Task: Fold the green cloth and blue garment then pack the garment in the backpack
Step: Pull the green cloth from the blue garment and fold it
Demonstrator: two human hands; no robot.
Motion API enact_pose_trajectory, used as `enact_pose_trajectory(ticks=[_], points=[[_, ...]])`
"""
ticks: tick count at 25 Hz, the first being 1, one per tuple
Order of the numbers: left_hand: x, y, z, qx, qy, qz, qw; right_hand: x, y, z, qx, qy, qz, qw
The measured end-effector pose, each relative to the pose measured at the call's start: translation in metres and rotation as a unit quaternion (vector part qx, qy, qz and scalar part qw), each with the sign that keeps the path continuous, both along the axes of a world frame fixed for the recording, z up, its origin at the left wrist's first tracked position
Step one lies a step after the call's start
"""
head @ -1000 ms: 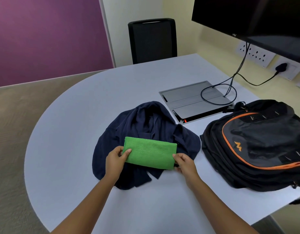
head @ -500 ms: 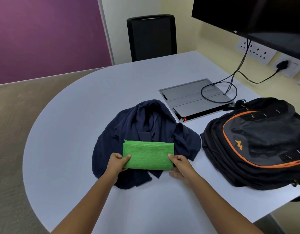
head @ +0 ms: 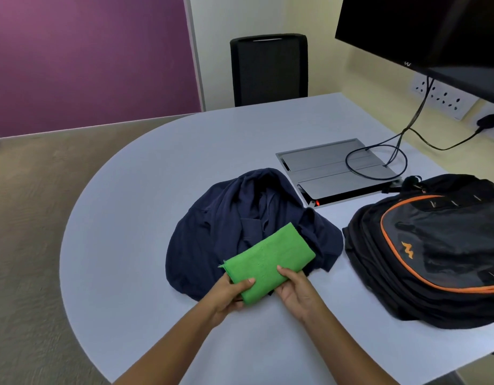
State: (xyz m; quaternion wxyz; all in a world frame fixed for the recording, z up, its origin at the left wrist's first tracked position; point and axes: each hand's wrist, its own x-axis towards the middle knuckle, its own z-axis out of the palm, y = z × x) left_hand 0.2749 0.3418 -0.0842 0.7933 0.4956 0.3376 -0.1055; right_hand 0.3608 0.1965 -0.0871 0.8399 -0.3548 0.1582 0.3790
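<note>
Green cloth (head: pixel 268 262) now turned diagonal over blue garment (head: pixel 212 232); left hand (head: pixel 230 294) and right hand (head: pixel 296 290) fingers both pinch near end. Next fold likely.

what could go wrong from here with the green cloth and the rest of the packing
1. The folded green microfibre cloth is pinched only at its near end by the left hand and right hand; the free end might flop open.
2. The crumpled navy blue garment lies unfolded beneath; setting the cloth on it would likely hinder folding.
3. The black backpack with orange trim looks zipped, so packing may stall.
</note>
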Motion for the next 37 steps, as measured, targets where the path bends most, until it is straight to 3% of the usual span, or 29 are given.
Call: enact_pose_trajectory(ticks=[4, 7, 9, 13, 19, 22, 24, 31, 37], points=[[-0.001, 0.024, 0.01, -0.015, -0.021, 0.066, 0.998, 0.013, 0.0, 0.023, -0.048, -0.074, 0.077, 0.993], [0.003, 0.033, 0.03, 0.043, -0.005, -0.093, 0.995, 0.026, 0.007, 0.042, -0.077, -0.123, 0.13, 0.981], [0.007, 0.034, 0.041, 0.103, -0.006, -0.129, 0.986, 0.031, 0.019, 0.052, -0.078, -0.14, 0.13, 0.978], [0.017, 0.045, 0.048, 0.173, -0.055, -0.022, 0.983, 0.027, 0.039, 0.057, -0.063, -0.154, 0.161, 0.973], [0.01, 0.084, 0.041, 0.164, -0.076, -0.016, 0.983, 0.02, 0.076, 0.062, -0.065, -0.17, 0.213, 0.96], [0.003, 0.118, 0.034, 0.095, -0.061, -0.002, 0.994, 0.012, 0.108, 0.066, -0.082, -0.192, 0.27, 0.94], [-0.006, 0.145, 0.032, 0.061, -0.047, 0.025, 0.997, 0.004, 0.138, 0.066, -0.084, -0.196, 0.297, 0.931], [-0.04, 0.24, 0.017, 0.118, -0.052, 0.119, 0.984, -0.017, 0.255, 0.044, -0.129, -0.179, 0.358, 0.907], [-0.06, 0.347, 0.007, 0.186, -0.073, 0.254, 0.946, -0.026, 0.38, 0.029, -0.237, -0.29, 0.322, 0.869]])
